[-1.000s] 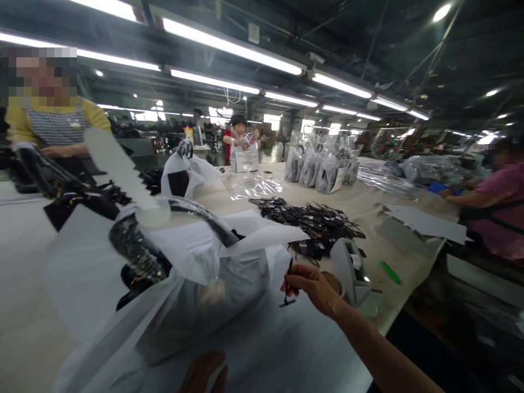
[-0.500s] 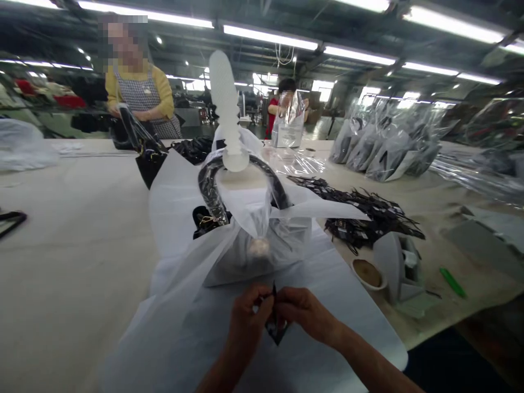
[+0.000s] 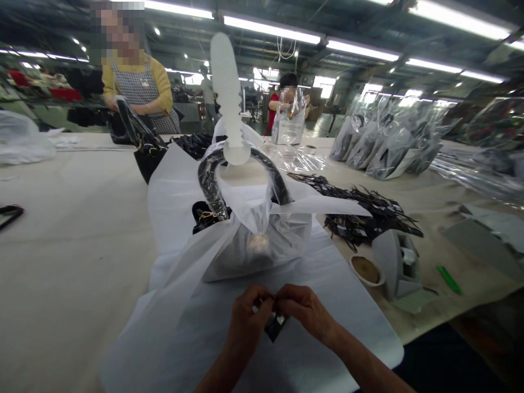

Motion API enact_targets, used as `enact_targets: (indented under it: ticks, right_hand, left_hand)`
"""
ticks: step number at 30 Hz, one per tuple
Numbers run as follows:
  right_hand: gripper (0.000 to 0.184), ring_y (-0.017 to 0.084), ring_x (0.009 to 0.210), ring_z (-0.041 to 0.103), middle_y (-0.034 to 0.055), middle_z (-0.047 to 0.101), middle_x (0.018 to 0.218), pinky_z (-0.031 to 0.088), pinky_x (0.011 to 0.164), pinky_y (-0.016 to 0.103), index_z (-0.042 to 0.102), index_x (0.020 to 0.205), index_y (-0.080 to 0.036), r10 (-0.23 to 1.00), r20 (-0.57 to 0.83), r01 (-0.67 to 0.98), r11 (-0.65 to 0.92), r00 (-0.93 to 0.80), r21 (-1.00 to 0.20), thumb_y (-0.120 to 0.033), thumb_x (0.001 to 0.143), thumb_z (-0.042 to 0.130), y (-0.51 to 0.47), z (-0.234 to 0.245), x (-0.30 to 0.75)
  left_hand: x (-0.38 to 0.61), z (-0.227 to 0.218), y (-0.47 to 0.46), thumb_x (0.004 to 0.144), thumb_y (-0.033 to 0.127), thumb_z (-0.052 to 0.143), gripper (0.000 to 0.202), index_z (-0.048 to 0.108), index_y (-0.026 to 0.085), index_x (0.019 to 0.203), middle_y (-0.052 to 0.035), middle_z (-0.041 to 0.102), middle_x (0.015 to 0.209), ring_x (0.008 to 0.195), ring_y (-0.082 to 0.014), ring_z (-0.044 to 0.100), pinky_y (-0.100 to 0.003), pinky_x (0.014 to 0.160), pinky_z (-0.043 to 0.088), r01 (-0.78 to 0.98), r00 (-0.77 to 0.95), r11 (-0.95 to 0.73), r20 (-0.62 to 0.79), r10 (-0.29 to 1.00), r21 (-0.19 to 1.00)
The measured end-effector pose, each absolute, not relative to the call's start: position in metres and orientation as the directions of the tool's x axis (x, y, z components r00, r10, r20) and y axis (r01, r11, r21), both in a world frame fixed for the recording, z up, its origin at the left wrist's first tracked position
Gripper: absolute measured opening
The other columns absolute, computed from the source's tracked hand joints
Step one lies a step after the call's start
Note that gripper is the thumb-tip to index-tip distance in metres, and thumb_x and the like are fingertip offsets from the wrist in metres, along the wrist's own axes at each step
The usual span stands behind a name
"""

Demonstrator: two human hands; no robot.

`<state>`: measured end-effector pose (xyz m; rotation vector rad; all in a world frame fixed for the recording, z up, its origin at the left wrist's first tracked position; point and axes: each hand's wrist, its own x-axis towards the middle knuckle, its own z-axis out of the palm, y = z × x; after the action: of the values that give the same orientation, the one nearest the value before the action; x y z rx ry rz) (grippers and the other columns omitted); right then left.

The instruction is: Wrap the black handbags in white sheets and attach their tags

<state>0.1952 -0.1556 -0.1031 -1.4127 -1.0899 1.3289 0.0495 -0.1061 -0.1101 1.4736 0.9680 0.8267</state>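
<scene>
My left hand [image 3: 248, 319] and my right hand [image 3: 305, 311] meet low in the middle, both pinching a small black tag [image 3: 275, 325] on a thin string. Just beyond them stands a black handbag [image 3: 245, 240] wrapped in white tissue paper [image 3: 180, 202], its curved handle [image 3: 213, 180] sheathed in clear film. A white foam strip [image 3: 227, 93] sticks up from the handle. A white sheet [image 3: 327, 327] lies under my hands.
A heap of black tags [image 3: 360, 213] lies right of the bag, with a grey tape dispenser [image 3: 397, 262], a small bowl [image 3: 366, 270] and a green pen [image 3: 448, 279]. Bagged handbags [image 3: 380, 147] stand at the back right. Two persons [image 3: 139, 93] work across the table.
A second ago only my right hand held the tag, off to the right. Both hands now pinch it together in front of the bag, and the tag has turned slightly.
</scene>
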Motion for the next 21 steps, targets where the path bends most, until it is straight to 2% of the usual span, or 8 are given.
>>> enact_targets:
  ticks: [5,8,10,13,15,18,20,21]
  right_hand:
    - [0.016,0.012,0.061,0.047,-0.0025,0.055,0.061,0.036,0.061,0.025,0.063,0.067,-0.016,0.973,-0.156,-0.024,-0.154,0.168,-0.988,-0.031,0.069,0.058,-0.156,-0.104,0.191]
    - [0.013,0.012,0.061,0.052,-0.0013,0.059,0.062,0.039,0.062,0.026,0.057,0.069,-0.017,0.968,-0.172,-0.195,-0.136,0.182,-0.971,-0.030,0.071,0.056,-0.156,-0.109,0.183]
    - [0.015,0.013,0.055,0.054,-0.0016,0.059,0.057,0.040,0.058,0.026,0.052,0.073,-0.018,0.967,-0.219,-0.333,-0.165,0.130,-0.928,-0.034,0.074,0.054,-0.156,-0.111,0.174]
    - [0.024,0.009,0.036,0.039,-0.0065,0.050,0.045,0.028,0.041,0.021,0.048,0.077,-0.020,0.950,-0.309,-0.420,-0.265,0.040,-0.868,-0.043,0.077,0.055,-0.157,-0.110,0.164]
    - [0.029,0.005,0.035,0.027,-0.0096,0.041,0.042,0.018,0.037,0.019,0.047,0.073,-0.020,0.939,-0.342,-0.415,-0.302,0.025,-0.859,-0.046,0.074,0.060,-0.158,-0.106,0.160]
    - [0.034,0.004,0.040,0.022,-0.0107,0.033,0.043,0.014,0.039,0.019,0.048,0.067,-0.019,0.947,-0.319,-0.365,-0.285,0.032,-0.886,-0.046,0.072,0.066,-0.158,-0.102,0.161]
    - [0.037,0.003,0.041,0.022,-0.0108,0.031,0.044,0.014,0.040,0.020,0.049,0.067,-0.018,0.956,-0.288,-0.349,-0.250,0.059,-0.903,-0.049,0.071,0.068,-0.157,-0.100,0.163]
    - [0.038,0.003,0.042,0.022,-0.0106,0.031,0.046,0.014,0.041,0.020,0.050,0.067,-0.018,0.959,-0.272,-0.355,-0.227,0.082,-0.907,-0.050,0.071,0.069,-0.155,-0.100,0.165]
  left_hand:
    - [0.047,-0.110,-0.107,0.063,0.024,0.055,0.010,0.059,0.017,0.056,-0.0045,0.064,0.079,0.068,-0.0159,0.056,-0.027,0.066,0.044,0.093,0.373,-0.047,0.009,0.928,0.995]
    - [0.045,-0.106,-0.110,0.060,0.023,0.057,0.009,0.059,0.017,0.053,-0.0061,0.063,0.088,0.077,-0.0189,0.058,-0.030,0.071,0.045,0.051,0.357,0.038,-0.054,0.932,0.998]
    - [0.044,-0.104,-0.110,0.059,0.023,0.057,0.009,0.059,0.017,0.052,-0.0072,0.063,0.093,0.082,-0.0212,0.059,-0.031,0.074,0.046,-0.030,0.371,0.137,-0.116,0.921,0.990]
    - [0.042,-0.103,-0.108,0.058,0.023,0.058,0.009,0.062,0.016,0.053,-0.0079,0.063,0.094,0.089,-0.0232,0.059,-0.032,0.077,0.046,-0.126,0.384,0.228,-0.165,0.908,0.965]
    - [0.040,-0.106,-0.106,0.058,0.022,0.058,0.009,0.064,0.016,0.056,-0.0074,0.064,0.094,0.089,-0.0226,0.060,-0.030,0.077,0.047,-0.127,0.374,0.223,-0.162,0.913,0.967]
    - [0.035,-0.111,-0.106,0.063,0.016,0.055,0.008,0.063,0.016,0.060,-0.0065,0.065,0.091,0.081,-0.0195,0.063,-0.028,0.071,0.050,-0.015,0.379,0.061,-0.051,0.924,0.998]
    - [0.031,-0.107,-0.107,0.068,0.011,0.053,0.010,0.062,0.017,0.066,-0.0061,0.066,0.089,0.079,-0.0177,0.064,-0.027,0.071,0.051,0.112,0.385,-0.270,0.209,0.899,0.956]
    - [0.030,-0.100,-0.107,0.071,0.010,0.053,0.012,0.063,0.017,0.072,-0.0066,0.067,0.091,0.084,-0.0179,0.064,-0.027,0.074,0.052,0.173,0.386,-0.482,0.391,0.835,0.859]
